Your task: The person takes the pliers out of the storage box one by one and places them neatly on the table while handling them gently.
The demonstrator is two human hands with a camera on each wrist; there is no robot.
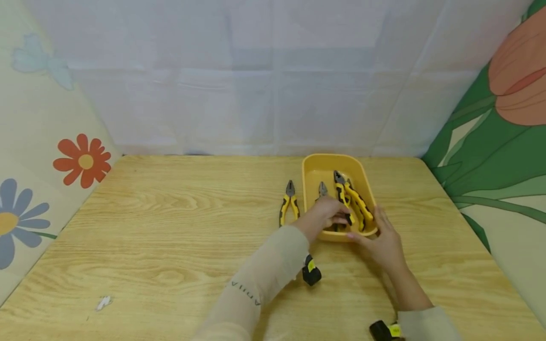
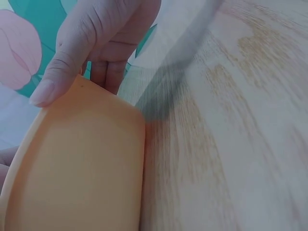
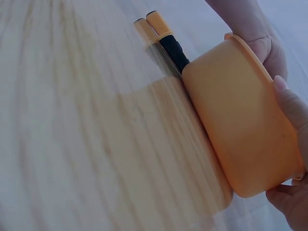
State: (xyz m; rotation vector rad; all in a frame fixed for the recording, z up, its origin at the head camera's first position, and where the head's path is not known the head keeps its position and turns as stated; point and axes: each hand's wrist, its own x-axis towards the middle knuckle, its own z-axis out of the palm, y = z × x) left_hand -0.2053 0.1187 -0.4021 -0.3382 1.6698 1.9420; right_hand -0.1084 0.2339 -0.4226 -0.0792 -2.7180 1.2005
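Observation:
My left hand (image 1: 327, 212) reaches inside the yellow plastic bin (image 1: 311, 166), its fingers curled over the handles of a pair of pliers (image 1: 323, 189) whose grey jaws point away from me. The hand hides most of those handles. More pliers (image 1: 359, 201) with yellow and black grips lie together along the bin's right side. My right hand (image 1: 386, 241) grips the bin's near right corner; in the left wrist view its thumb (image 2: 47, 91) lies at the rim and the other fingers are behind the corner. The right wrist view shows the bin's outer wall (image 3: 231, 115) between both hands.
One pair of pliers (image 1: 290, 201) lies on the wooden table (image 1: 170, 227), just left of the bin. A small white scrap (image 1: 104, 303) is at the front left. Small black devices with yellow labels sit by the left cuff (image 1: 312, 271) and the right cuff (image 1: 384, 330). White sheeting (image 1: 256, 104) stands behind.

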